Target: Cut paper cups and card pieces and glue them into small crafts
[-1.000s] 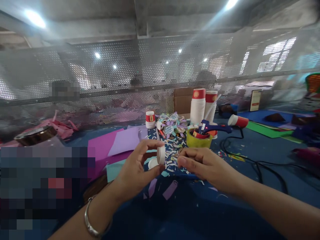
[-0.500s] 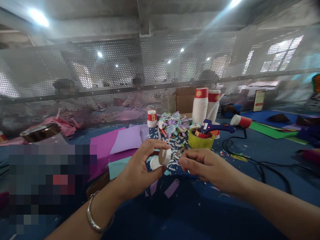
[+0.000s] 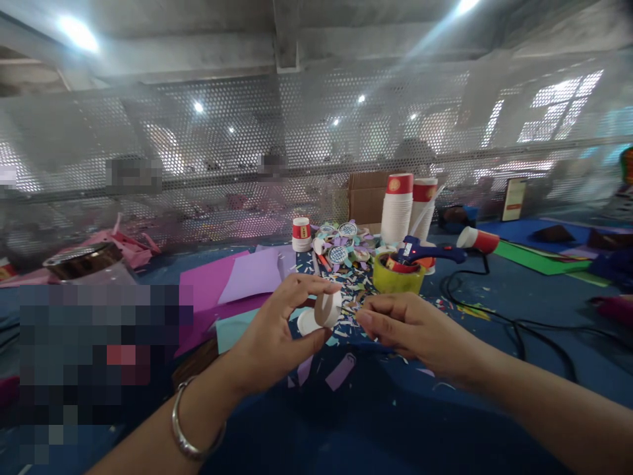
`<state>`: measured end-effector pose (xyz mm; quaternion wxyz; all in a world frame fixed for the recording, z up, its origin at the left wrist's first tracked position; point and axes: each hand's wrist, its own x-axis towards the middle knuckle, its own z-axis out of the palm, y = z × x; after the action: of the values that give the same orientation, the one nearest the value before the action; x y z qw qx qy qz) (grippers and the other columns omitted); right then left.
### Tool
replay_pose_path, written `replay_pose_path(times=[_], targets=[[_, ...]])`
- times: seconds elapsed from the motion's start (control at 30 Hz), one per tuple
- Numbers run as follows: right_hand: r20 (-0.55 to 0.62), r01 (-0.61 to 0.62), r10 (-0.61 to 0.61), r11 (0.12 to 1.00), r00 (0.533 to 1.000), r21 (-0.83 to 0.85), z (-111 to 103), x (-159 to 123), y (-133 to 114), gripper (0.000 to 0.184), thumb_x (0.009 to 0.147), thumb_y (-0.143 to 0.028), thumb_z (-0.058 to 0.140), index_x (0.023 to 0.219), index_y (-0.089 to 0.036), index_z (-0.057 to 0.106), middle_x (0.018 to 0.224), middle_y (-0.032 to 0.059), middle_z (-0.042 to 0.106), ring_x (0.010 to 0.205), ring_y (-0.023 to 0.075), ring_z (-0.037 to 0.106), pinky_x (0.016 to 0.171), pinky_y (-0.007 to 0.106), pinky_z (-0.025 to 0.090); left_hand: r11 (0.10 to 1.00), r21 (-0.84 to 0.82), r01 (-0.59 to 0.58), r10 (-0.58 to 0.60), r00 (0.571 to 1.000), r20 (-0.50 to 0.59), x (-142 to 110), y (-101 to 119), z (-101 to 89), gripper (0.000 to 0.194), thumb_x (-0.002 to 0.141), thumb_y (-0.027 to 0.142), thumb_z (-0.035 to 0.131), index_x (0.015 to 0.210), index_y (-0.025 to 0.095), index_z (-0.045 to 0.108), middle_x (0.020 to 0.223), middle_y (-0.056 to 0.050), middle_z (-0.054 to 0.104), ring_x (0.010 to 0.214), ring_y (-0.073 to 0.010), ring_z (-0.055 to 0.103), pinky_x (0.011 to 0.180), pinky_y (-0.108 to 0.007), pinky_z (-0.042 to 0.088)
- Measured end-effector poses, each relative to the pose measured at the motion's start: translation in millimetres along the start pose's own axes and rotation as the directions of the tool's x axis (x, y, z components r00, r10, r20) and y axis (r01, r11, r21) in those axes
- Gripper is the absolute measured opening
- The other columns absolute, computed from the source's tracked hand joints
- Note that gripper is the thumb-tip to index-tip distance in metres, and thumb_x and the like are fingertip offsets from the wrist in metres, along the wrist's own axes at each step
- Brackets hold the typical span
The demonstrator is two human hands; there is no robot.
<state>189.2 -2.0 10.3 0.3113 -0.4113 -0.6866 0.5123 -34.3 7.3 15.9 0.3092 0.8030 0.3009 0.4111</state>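
Note:
My left hand [image 3: 291,310] grips a white cut-off paper cup bottom [image 3: 328,309] between thumb and fingers, tilted with its round face toward the right. Another white round piece [image 3: 307,321] lies just behind and below it. Close by on the right, my right hand [image 3: 403,324] is closed in a pinch, its fingertips a small gap from the cup bottom. Whatever those fingertips hold, if anything, is too small to make out. Below the hands lies a purple paper strip [image 3: 340,371] on the dark blue tabletop [image 3: 356,422].
A blue glue gun [image 3: 430,252] rests on a yellow-green roll [image 3: 398,277], its black cord running right. Behind stand stacked paper cups [image 3: 396,214] and a pile of paper discs [image 3: 341,244]. Purple sheets [image 3: 250,274] lie left; a red-white cup [image 3: 479,240] lies tipped over on the right.
The cup bottom in my left hand has shifted very slightly right. My right hand stays in nearly the same pinch.

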Motion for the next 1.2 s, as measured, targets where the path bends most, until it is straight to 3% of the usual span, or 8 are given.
replay_pose_path(times=[0.4, 0.7, 0.83, 1.2], targets=[[0.066, -0.012, 0.006, 0.997, 0.998, 0.081, 1.4, -2.7, -2.7, 0.043, 0.09, -0.056, 0.055, 0.069, -0.02, 0.044, 0.058, -0.0082, 0.026, 0.046, 0.0067, 0.016, 0.039, 0.023, 0.01, 1.0, -0.015, -0.002, 0.003, 0.997, 0.071, -1.8, 0.2, -4.8, 0.044, 0.081, 0.016, 0.068, 0.121, 0.032, 0.059, 0.123, -0.009, 0.056, 0.119, -0.0275, 0.051, 0.098, -0.043, 0.045], [0.113, -0.086, 0.072, 0.989, 0.991, 0.122, 0.7, -2.2, -4.6, 0.049, 0.086, -0.063, 0.057, 0.068, -0.019, 0.045, 0.053, -0.0102, 0.027, 0.043, 0.0042, 0.016, 0.037, 0.021, 0.009, 0.999, -0.029, -0.02, 0.024, 0.99, 0.139, -1.4, -4.6, -6.4, 0.047, 0.079, 0.016, 0.07, 0.121, 0.028, 0.054, 0.12, -0.007, 0.054, 0.113, -0.0253, 0.054, 0.094, -0.043, 0.049], [0.111, -0.075, 0.063, 0.991, 0.992, 0.111, 0.1, -2.0, -2.9, 0.048, 0.087, -0.062, 0.055, 0.069, -0.018, 0.046, 0.053, -0.01, 0.026, 0.043, 0.0042, 0.015, 0.037, 0.021, 0.009, 0.999, -0.051, -0.013, 0.019, 0.991, 0.131, -0.9, -6.7, -6.8, 0.047, 0.08, 0.017, 0.069, 0.122, 0.028, 0.053, 0.121, -0.006, 0.053, 0.111, -0.0225, 0.055, 0.095, -0.041, 0.049], [0.088, -0.038, 0.032, 0.997, 0.996, 0.065, 1.5, -2.6, -3.5, 0.045, 0.089, -0.057, 0.055, 0.067, -0.02, 0.044, 0.052, -0.0098, 0.027, 0.041, 0.0044, 0.017, 0.036, 0.021, 0.01, 0.999, 0.006, -0.032, 0.031, 0.991, 0.127, -1.5, -3.4, -7.5, 0.049, 0.079, 0.015, 0.07, 0.123, 0.029, 0.055, 0.123, -0.006, 0.054, 0.116, -0.0241, 0.053, 0.095, -0.041, 0.049]])
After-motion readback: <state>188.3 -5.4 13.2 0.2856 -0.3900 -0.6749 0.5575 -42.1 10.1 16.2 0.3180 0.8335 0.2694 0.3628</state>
